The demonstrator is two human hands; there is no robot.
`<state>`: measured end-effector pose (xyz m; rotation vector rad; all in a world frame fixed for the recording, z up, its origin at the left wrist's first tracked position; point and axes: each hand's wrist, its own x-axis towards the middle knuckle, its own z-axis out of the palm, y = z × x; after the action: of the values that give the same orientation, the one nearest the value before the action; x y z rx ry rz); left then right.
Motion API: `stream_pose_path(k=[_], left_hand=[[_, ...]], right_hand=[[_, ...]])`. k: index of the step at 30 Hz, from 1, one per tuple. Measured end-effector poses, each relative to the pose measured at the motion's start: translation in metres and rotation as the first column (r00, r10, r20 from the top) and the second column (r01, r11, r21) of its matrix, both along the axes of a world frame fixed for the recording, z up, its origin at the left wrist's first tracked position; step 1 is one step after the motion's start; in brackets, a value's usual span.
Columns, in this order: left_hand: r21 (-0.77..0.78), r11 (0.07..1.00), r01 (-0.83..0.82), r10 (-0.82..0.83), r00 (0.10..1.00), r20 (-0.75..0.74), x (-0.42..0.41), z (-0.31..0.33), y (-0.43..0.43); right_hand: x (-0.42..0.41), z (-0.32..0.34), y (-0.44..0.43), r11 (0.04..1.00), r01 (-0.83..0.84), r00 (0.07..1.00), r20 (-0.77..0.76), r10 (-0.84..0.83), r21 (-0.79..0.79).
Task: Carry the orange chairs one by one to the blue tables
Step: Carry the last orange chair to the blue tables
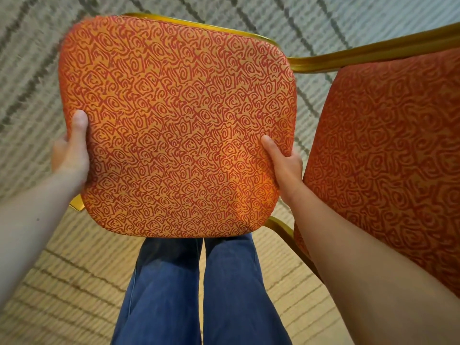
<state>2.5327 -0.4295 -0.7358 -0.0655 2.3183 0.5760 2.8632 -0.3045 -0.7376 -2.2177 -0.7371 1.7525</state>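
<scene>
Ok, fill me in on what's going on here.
A person is gripping an orange chair by its seat cushion: the left hand holds the left edge and the right hand the right edge, thumbs on top. The backrest is on the right side. The seat sits over the person's blue trousers and the carpet. The chair's legs are hidden, and no blue table is in view.

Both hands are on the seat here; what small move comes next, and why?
Probably step forward with the chair, keeping this grip: the left hand and right hand each clamp a seat edge, thumbs on top, and no blue table is in view, only carpet.
</scene>
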Motion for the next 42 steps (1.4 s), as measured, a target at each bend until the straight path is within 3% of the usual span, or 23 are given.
stream_pose_path(k=[12,25,33,42], left_hand=[[-0.002,0.999,-0.037,0.037,0.997,0.072,-0.002,0.003,0.004],[-0.058,0.998,0.012,-0.015,0.999,-0.04,0.003,0.023,0.02],[-0.077,0.997,0.014,-0.022,0.994,-0.11,0.002,0.086,0.039],[-0.065,0.997,0.035,-0.039,0.997,-0.072,0.003,0.209,0.045]], right_hand=[[0.002,-0.004,0.0,0.996,0.003,1.0,0.011,-0.002,-0.091],[0.001,0.025,0.02,0.989,0.017,1.0,-0.02,-0.02,-0.148],[-0.007,0.08,0.048,0.991,-0.049,0.999,-0.01,0.048,-0.122],[-0.008,0.208,0.063,0.989,-0.091,0.996,0.013,0.093,-0.116]])
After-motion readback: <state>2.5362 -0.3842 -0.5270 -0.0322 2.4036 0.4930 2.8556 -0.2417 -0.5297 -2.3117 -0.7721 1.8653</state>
